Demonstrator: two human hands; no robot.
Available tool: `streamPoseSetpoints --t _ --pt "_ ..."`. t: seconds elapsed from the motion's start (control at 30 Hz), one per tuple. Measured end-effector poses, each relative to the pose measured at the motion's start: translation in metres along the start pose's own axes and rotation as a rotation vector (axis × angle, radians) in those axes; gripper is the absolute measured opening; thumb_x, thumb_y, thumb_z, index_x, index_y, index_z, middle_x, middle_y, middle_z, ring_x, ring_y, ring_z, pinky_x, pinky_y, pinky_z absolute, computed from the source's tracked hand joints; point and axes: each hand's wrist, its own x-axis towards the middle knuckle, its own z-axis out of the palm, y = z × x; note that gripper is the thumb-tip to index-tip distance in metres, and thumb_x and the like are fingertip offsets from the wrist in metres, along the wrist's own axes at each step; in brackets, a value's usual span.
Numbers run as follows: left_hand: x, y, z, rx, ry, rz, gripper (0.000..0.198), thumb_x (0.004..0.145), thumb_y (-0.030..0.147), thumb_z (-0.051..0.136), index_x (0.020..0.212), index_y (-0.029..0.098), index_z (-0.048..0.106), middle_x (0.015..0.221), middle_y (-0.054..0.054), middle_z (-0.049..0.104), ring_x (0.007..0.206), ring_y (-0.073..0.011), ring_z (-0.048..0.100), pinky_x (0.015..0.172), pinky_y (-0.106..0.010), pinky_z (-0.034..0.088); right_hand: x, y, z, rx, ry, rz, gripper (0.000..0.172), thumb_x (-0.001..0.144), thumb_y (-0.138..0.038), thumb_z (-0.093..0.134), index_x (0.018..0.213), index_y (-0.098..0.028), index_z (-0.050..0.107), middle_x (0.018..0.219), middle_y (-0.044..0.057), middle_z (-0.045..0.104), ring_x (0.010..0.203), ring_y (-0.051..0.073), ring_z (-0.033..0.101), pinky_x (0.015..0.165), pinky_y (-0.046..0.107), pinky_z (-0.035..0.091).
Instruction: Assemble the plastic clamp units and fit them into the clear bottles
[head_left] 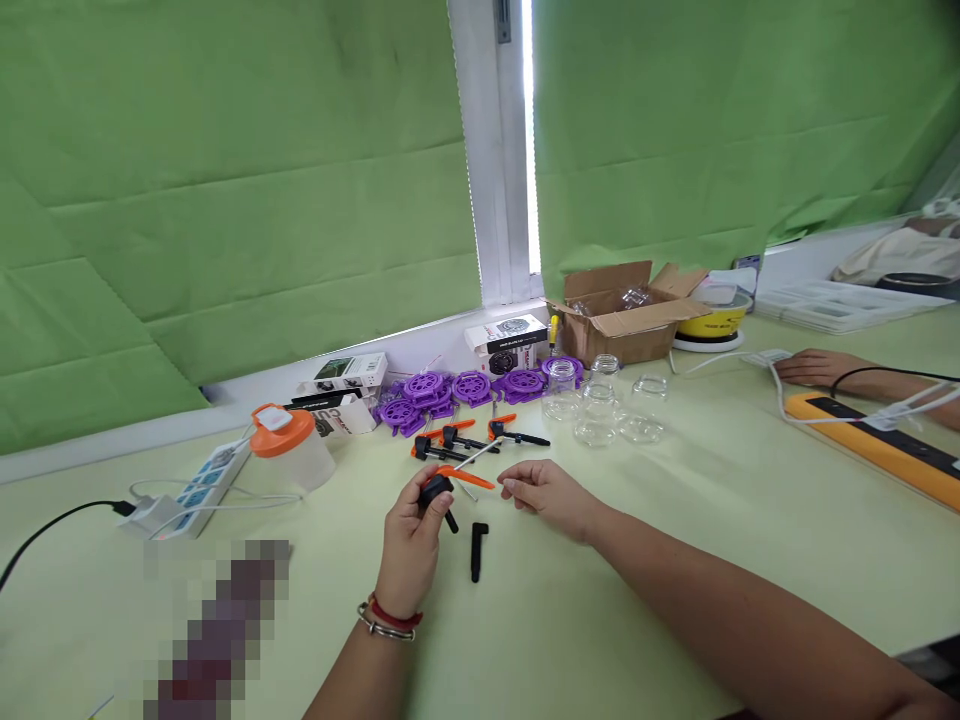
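My left hand is closed around a small black and orange bar clamp, with the orange trigger and metal bar sticking out to the right. My right hand hovers just right of the clamp, fingers curled loosely with nothing visible in them. A loose black clamp piece lies on the pale table just below both hands. Several more black and orange clamps lie beyond my hands.
Purple plastic reels and small boxes line the window ledge. Clear glass jars, a cardboard box, an orange-lidded container and a power strip stand around. Another person's hand rests at the right by an orange device.
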Motion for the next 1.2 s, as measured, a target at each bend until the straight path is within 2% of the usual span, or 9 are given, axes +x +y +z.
streamPoseSetpoints --t 0.17,0.3,0.4,0.53,0.7,0.77,0.87,1.03,1.2 --pt "0.002 0.002 0.0 -0.032 0.059 -0.006 0.048 0.081 0.041 0.059 0.124 0.023 0.051 0.114 -0.006 0.062 0.097 -0.0198 0.06 0.091 -0.036 0.044 0.013 -0.006 0.018 -0.661 0.063 -0.253 0.022 0.082 -0.028 0.053 0.089 -0.018 0.071 0.09 0.006 0.067 0.082 0.017 0.059 0.073 0.027 0.041" --pt "0.003 0.001 0.0 0.022 0.079 0.039 0.044 0.081 0.039 0.06 0.121 0.023 0.054 0.118 -0.006 0.061 0.108 -0.0213 0.056 0.095 -0.036 0.041 0.026 -0.019 0.045 -0.98 0.11 -0.092 0.024 0.073 -0.039 0.063 0.085 -0.019 0.07 0.092 0.007 0.068 0.082 0.021 0.061 0.066 0.027 0.04" --pt "0.004 -0.002 -0.001 0.064 0.104 0.058 0.042 0.081 0.039 0.059 0.12 0.022 0.054 0.122 -0.007 0.059 0.114 -0.0213 0.052 0.099 -0.036 0.039 0.032 -0.024 0.057 -1.06 0.11 0.017 0.016 0.074 -0.028 0.06 0.084 -0.019 0.069 0.086 0.008 0.069 0.08 0.022 0.063 0.062 0.027 0.039" --pt "0.006 -0.005 -0.002 0.062 0.13 0.044 0.043 0.081 0.039 0.059 0.12 0.022 0.053 0.126 -0.008 0.056 0.117 -0.0214 0.051 0.102 -0.037 0.037 0.031 -0.024 0.054 -1.075 0.084 0.021 0.015 0.074 -0.018 0.055 0.08 -0.016 0.068 0.081 0.01 0.07 0.077 0.023 0.063 0.058 0.027 0.036" --pt "0.006 -0.004 -0.001 0.055 0.152 0.031 0.044 0.081 0.039 0.059 0.122 0.022 0.052 0.126 -0.008 0.056 0.118 -0.0216 0.05 0.102 -0.037 0.036 0.016 -0.045 0.011 -1.056 0.024 -0.083 0.012 0.073 -0.016 0.054 0.072 -0.016 0.065 0.077 0.007 0.067 0.07 0.017 0.059 0.055 0.024 0.034" --pt "0.005 -0.002 0.0 0.045 0.138 0.019 0.044 0.082 0.039 0.058 0.122 0.022 0.052 0.126 -0.008 0.056 0.117 -0.0212 0.051 0.101 -0.036 0.037 0.006 -0.062 -0.011 -0.96 -0.049 -0.154 0.008 0.07 -0.015 0.055 0.066 -0.015 0.062 0.069 0.004 0.063 0.061 0.014 0.054 0.051 0.022 0.033" --pt "0.001 0.002 0.004 0.045 0.053 0.021 0.043 0.082 0.038 0.058 0.122 0.023 0.052 0.125 -0.006 0.057 0.114 -0.0204 0.051 0.098 -0.034 0.039 -0.011 -0.085 -0.031 -0.667 -0.145 -0.225 0.007 0.072 -0.019 0.056 0.074 -0.017 0.062 0.065 -0.001 0.059 0.054 0.01 0.047 0.048 0.02 0.034" --pt "-0.01 0.008 0.015 -0.019 -0.207 0.01 0.045 0.082 0.037 0.058 0.124 0.023 0.05 0.118 -0.006 0.06 0.094 -0.0187 0.058 0.079 -0.03 0.047 -0.022 -0.096 -0.018 -0.45 -0.089 -0.439 0.012 0.078 -0.022 0.054 0.078 -0.016 0.065 0.069 -0.001 0.059 0.059 0.01 0.049 0.053 0.02 0.038" --pt "-0.015 0.009 0.021 -0.119 -0.314 -0.011 0.048 0.08 0.034 0.062 0.124 0.022 0.048 0.127 -0.009 0.056 0.112 -0.0218 0.052 0.092 -0.032 0.043 -0.016 -0.092 -0.006 -0.556 -0.014 -0.463 0.018 0.081 -0.016 0.051 0.081 -0.019 0.068 0.085 0.002 0.065 0.077 0.015 0.057 0.069 0.025 0.043"
